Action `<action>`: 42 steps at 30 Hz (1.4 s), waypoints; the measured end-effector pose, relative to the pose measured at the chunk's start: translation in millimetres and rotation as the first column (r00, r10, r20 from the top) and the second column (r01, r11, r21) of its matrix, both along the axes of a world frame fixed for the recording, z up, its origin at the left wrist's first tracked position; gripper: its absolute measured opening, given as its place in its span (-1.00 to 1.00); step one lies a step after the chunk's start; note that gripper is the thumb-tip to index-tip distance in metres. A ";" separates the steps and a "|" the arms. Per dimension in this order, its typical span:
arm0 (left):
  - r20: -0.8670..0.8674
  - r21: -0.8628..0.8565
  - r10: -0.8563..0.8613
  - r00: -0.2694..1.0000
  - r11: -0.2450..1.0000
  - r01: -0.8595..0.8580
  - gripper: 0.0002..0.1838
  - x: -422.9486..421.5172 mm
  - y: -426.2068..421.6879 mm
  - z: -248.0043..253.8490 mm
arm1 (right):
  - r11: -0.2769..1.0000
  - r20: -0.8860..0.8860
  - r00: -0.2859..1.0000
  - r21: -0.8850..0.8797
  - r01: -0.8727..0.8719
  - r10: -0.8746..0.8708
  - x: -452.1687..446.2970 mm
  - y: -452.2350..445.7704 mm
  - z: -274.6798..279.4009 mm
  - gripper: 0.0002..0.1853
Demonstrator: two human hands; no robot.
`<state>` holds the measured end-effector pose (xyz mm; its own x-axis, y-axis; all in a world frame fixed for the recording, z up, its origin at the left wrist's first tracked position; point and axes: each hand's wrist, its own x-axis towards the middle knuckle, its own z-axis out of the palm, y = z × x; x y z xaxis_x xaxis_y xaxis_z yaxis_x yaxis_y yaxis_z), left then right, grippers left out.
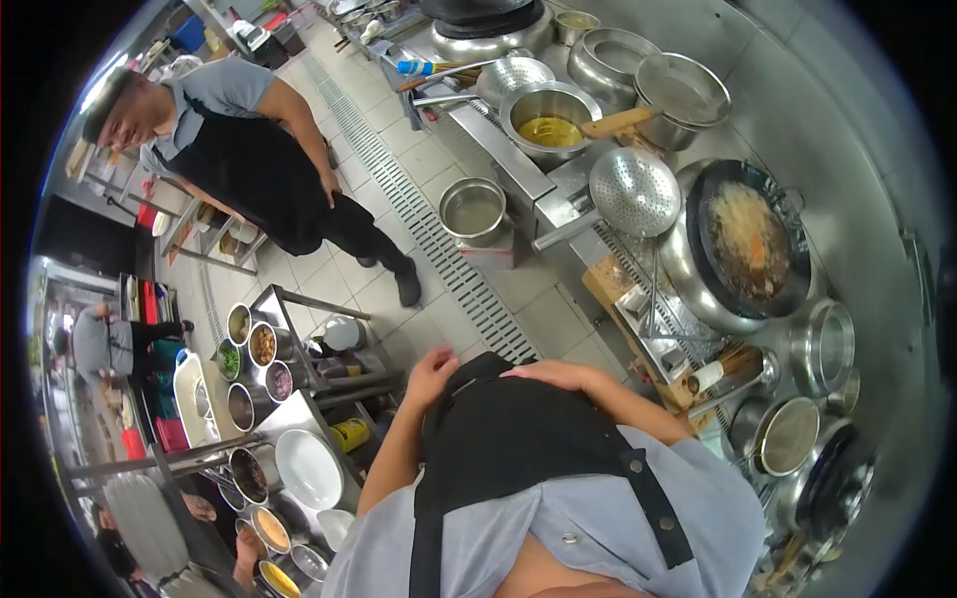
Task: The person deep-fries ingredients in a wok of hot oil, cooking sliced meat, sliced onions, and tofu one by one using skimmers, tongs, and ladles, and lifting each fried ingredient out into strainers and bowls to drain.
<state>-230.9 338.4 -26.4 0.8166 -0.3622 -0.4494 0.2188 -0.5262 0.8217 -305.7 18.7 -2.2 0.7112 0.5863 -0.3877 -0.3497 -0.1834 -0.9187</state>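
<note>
My left hand (432, 376) is held at the left side of my black apron (508, 429), at waist height. Its fingers look loose and partly extended, with nothing visible in them. Across the top edge of the apron lies my right hand (548, 373), its fingers stretched out flat on the cloth. To my right, a wok (743, 289) on the stove holds bubbling liquid with pale food and an orange piece in it. Beside the wok rests a perforated strainer ladle (634, 191), its handle pointing towards the aisle.
A pot with yellow oil (548, 131) stands on the counter's end. In the aisle a metal pot (473, 211) sits on a low stand. A co-worker (229, 149) stands ahead on the left. Along my left side runs a rack with several ingredient tins (261, 344) and a white bowl (309, 468).
</note>
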 end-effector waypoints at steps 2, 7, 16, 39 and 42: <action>-0.068 0.381 -0.200 0.977 0.900 0.211 -0.17 -24.7 52.0 -100.6 | 0.996 -0.154 0.987 0.075 0.047 -0.035 -14.3 -14.6 12.5 -0.35; -0.549 0.280 0.016 0.836 0.945 0.166 0.00 -40.7 93.9 -126.6 | 0.963 -0.379 0.914 0.160 0.216 -0.142 -3.2 -36.4 22.1 -0.33; -0.471 0.330 -0.497 0.729 0.667 0.668 -0.35 144.1 87.6 -195.8 | 0.954 -0.144 0.950 0.074 0.291 -0.278 59.1 -26.6 22.3 -0.27; -0.300 -0.652 -0.942 0.153 0.320 0.687 -0.56 124.2 -229.8 63.7 | 0.240 0.267 0.380 -0.438 0.866 -0.885 7.6 43.8 18.2 -0.64; -0.218 -0.606 -0.956 0.196 0.290 0.740 -0.58 103.8 -235.5 69.5 | 0.298 0.296 0.427 -0.393 0.870 -0.855 -13.3 32.0 24.1 -0.70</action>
